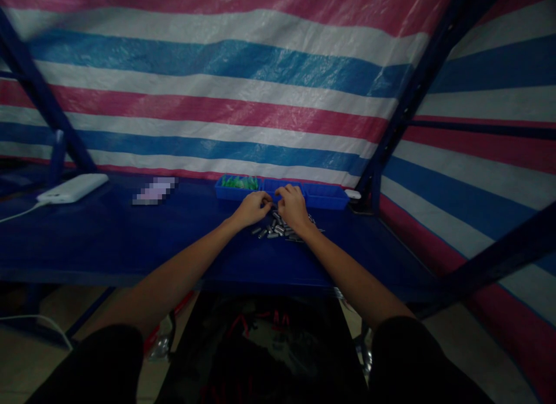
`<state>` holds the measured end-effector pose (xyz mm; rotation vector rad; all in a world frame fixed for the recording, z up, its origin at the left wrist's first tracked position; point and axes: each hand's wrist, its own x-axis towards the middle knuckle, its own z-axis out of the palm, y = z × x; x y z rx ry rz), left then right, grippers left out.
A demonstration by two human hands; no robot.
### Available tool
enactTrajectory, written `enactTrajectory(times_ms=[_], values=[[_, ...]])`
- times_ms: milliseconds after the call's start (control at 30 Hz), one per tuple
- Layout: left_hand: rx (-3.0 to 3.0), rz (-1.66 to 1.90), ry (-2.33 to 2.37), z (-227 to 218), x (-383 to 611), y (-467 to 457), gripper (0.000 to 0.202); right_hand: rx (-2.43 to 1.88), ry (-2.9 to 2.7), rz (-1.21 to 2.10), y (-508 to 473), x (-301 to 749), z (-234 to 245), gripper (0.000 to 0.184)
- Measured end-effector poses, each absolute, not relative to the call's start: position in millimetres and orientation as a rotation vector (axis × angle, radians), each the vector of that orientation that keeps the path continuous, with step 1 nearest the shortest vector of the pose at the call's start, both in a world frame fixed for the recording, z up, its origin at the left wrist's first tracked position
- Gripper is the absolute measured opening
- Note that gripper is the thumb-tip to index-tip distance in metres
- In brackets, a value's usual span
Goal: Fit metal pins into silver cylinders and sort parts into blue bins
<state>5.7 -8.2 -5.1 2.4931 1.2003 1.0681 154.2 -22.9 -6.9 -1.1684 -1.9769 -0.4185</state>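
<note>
Single head-worn view, looking forward and down over outstretched arms, blue table (130,241) near, tarp wall (217,102) behind

A woven plastic tarpaulin striped pink, white and blue (226,102) hangs as the back wall and wraps round the right side. Dark blue metal frame bars (406,108) slant across it at left and right. A long dark blue worktable (108,247) stands against it. Beneath lies a pale tiled floor (26,357). The light is dim and shadowy.
</note>
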Motion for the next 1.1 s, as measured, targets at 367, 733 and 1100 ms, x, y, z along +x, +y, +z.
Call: enactTrajectory(times_ms=[367,733,1100], values=[[2.038,1.227,1.322,-1.3,1.7,-1.3,0.017,-1.163,-1.914,-0.348,-27.4,154.2,0.0,0.025],[1.582,1.226,1.144,-1.6,3.4,-1.9,0.020,-1.148,-1.979,-0.223,-24.2,152.1,-3.2,0.022],[1.487,1.100,0.993,-1.4,5.4,-3.9,0.021,-0.978,-2.028,-0.144,-20.8,156.8,-3.7,0.017]])
